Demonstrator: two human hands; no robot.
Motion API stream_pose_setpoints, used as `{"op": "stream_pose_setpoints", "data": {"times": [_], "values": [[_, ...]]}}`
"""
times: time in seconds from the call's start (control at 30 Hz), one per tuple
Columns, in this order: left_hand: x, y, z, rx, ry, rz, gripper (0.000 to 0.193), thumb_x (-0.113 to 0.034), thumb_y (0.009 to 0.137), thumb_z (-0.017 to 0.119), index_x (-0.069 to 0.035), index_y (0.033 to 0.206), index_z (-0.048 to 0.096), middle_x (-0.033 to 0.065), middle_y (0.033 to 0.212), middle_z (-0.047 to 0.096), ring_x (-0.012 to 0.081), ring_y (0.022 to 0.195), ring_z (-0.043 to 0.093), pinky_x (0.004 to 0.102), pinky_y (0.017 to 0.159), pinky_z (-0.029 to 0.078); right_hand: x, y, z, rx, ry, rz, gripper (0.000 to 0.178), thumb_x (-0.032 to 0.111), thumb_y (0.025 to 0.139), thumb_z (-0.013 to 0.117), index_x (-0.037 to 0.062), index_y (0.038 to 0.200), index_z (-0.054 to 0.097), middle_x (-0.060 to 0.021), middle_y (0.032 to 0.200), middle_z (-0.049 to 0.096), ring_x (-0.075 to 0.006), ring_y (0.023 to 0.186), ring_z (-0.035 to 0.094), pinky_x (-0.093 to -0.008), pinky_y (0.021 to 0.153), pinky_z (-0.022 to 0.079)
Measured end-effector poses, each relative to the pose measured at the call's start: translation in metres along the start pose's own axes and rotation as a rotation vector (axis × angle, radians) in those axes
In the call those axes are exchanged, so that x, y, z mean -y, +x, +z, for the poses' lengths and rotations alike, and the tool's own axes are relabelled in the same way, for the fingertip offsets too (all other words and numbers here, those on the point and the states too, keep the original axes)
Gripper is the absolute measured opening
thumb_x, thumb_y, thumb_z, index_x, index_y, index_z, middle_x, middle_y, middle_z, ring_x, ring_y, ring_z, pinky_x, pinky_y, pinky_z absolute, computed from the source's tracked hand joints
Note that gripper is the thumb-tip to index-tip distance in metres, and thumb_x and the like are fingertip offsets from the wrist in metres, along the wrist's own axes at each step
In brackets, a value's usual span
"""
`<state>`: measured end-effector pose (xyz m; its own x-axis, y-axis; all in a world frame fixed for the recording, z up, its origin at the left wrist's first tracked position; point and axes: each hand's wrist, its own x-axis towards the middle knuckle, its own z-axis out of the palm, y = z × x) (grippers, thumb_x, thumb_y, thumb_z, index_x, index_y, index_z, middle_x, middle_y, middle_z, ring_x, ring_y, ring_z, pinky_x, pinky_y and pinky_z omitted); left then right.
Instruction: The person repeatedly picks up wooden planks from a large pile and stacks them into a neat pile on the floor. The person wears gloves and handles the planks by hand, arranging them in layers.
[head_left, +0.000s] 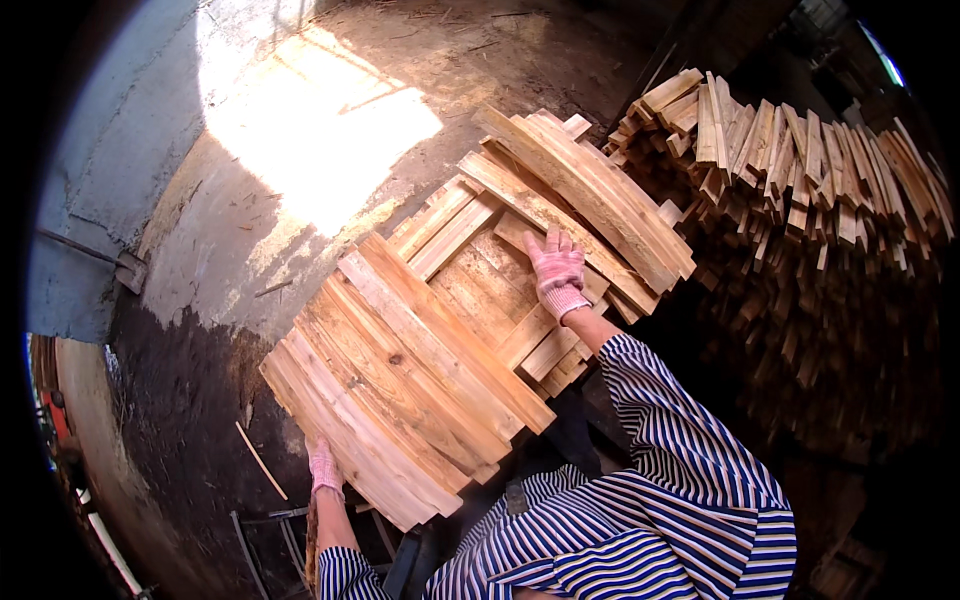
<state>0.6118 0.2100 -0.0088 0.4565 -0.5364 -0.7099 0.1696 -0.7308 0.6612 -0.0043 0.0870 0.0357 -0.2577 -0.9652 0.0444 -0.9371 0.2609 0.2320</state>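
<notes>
Several long pale wooden planks (385, 365) lie side by side on top of a stack in front of me. My right hand (558, 268), in a pink knit glove, rests on a plank (560, 235) right of the stack's open middle. Its fingers are stretched out and slightly apart. At the near left side of the stack, my left hand (322, 468), gloved the same way, is against the outer plank's edge. Its fingers are partly hidden there, so their grip does not show. Between the two plank groups, lower boards (480, 290) lie in a recess.
A tall pile of short wooden slats (800, 170) stands at the right. Bright sunlight falls on the dusty floor (310, 130) at the far left, beside a pale wall (110, 150). A metal frame (270, 545) and a thin stick (262, 460) are at the lower left.
</notes>
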Motion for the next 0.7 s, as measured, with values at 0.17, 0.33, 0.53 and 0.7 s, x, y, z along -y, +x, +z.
{"op": "stream_pose_setpoints", "data": {"times": [0.17, 0.33, 0.53, 0.7], "values": [[0.008, 0.011, -0.012, -0.018, -0.004, 0.028, 0.06, -0.045, 0.101, 0.058, -0.013, 0.15, 0.041, 0.0147, 0.133, 0.059, 0.0314, 0.113, 0.061, 0.0499, 0.093, 0.054, -0.03, -0.01, 0.049, -0.339, -0.029, -0.287, 0.052, 0.014, 0.09, 0.056, 0.0132, 0.141, 0.049, -0.0166, 0.145, 0.048, -0.0301, 0.126, 0.053, -0.0456, 0.104, 0.045], [0.031, 0.021, -0.046, -0.11, 0.043, 0.109, 0.06, -0.046, 0.1, 0.06, -0.014, 0.147, 0.045, 0.0132, 0.129, 0.062, 0.0308, 0.108, 0.064, 0.0515, 0.091, 0.056, -0.007, -0.016, -0.025, 0.224, 0.063, -0.335, 0.062, 0.017, 0.099, 0.051, 0.0007, 0.155, 0.028, -0.0236, 0.162, 0.028, -0.0384, 0.144, 0.039, -0.0527, 0.116, 0.035], [0.017, 0.015, -0.022, -0.1, 0.064, 0.038, 0.059, -0.05, 0.103, 0.054, -0.012, 0.147, 0.047, 0.0124, 0.127, 0.063, 0.0275, 0.106, 0.065, 0.0446, 0.088, 0.056, -0.018, 0.08, -0.087, 0.071, 0.372, -0.174, 0.06, 0.017, 0.096, 0.057, 0.014, 0.151, 0.035, -0.0235, 0.154, 0.037, -0.0415, 0.136, 0.046, -0.0515, 0.105, 0.046], [0.017, -0.007, -0.027, -0.046, 0.063, 0.248, 0.052, -0.038, 0.105, 0.053, -0.018, 0.151, 0.041, 0.0112, 0.129, 0.061, 0.0265, 0.106, 0.064, 0.0438, 0.085, 0.057, -0.002, 0.113, -0.065, 0.22, 0.358, -0.239, 0.066, 0.031, 0.091, 0.07, 0.0262, 0.148, 0.037, -0.017, 0.13, 0.051, -0.0383, 0.117, 0.058, -0.0522, 0.089, 0.054]]}}
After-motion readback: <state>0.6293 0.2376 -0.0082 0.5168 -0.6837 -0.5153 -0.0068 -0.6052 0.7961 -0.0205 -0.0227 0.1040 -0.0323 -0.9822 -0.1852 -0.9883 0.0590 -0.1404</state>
